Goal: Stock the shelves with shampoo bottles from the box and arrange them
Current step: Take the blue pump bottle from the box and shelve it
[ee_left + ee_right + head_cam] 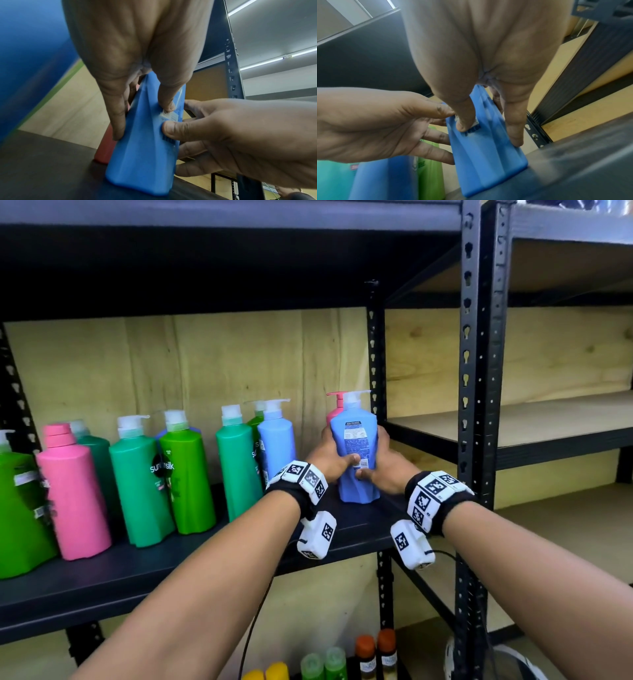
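Both hands were wrapped round the blue bottle: left hand and right hand on either flank, thumbs pressed on the back label, fingers curled along the sides. Bottle stood upright on the black shelf, at the right end of the row, just in front of a pink bottle. Risk as I judged it: the label faced me, so it wanted turning; twisting it there could clip the pink one behind or knock the upright post just beside it. Second blue bottle stood near on the left, green ones beyond, little room to swing.
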